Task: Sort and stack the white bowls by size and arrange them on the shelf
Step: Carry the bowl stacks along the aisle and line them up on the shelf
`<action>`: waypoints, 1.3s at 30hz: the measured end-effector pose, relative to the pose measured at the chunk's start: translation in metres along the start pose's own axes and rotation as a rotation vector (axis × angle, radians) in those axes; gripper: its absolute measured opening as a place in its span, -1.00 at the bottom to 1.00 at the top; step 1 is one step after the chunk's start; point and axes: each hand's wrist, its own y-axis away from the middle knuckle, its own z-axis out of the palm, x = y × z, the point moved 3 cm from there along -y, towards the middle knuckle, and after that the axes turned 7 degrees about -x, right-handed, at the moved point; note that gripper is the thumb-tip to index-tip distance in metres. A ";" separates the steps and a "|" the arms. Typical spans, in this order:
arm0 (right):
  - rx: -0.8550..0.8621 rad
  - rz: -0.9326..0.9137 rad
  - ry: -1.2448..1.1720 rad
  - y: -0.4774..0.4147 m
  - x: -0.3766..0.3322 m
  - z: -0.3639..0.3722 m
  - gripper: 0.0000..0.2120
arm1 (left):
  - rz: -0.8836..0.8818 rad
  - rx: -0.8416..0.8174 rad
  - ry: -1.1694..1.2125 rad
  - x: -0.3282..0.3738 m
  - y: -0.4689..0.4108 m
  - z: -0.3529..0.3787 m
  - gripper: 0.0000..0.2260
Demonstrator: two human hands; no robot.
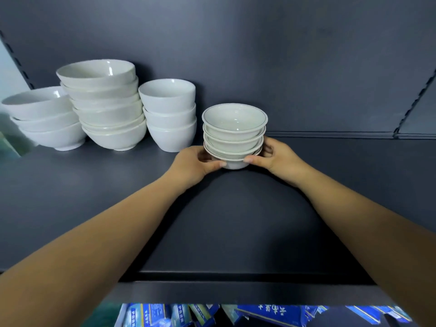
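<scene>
Step in hand: I judge this as the placing of the smallest stack; three stacks stand along the back and this one comes fourth in the row.
Small stack: the stack of small rimmed bowls (234,132), about four nested, each with a thin dark line at the lip, sits just right of the stack of deep bowls (170,116), not touching it. I cannot tell whether its foot rests on the shelf or hangs just above.
Left hand: my left hand (195,164) grips the lowest bowl, thumb curled across the front.
Right hand: my right hand (276,157) grips the opposite side the same way.
Other stacks: a tall stack of wide bowls (106,105) leans rightward; a low stack of three wide bowls (44,119) stands far left.
Next move: I would settle the foot flat, in line with the row, then loosen both thumbs together so nothing tips.
Risk: the leaning stack looks least stable; I would avoid nudging its neighbour.
Shelf: dark grey shelf (236,220), matt and flat.
Room: grey back panel (236,55), a slotted upright (415,100), blue packets (271,313) below.
</scene>
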 end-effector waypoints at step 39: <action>0.166 0.049 0.430 0.026 -0.008 0.009 -0.40 | 0.292 0.236 -0.586 0.025 0.061 0.001 -0.71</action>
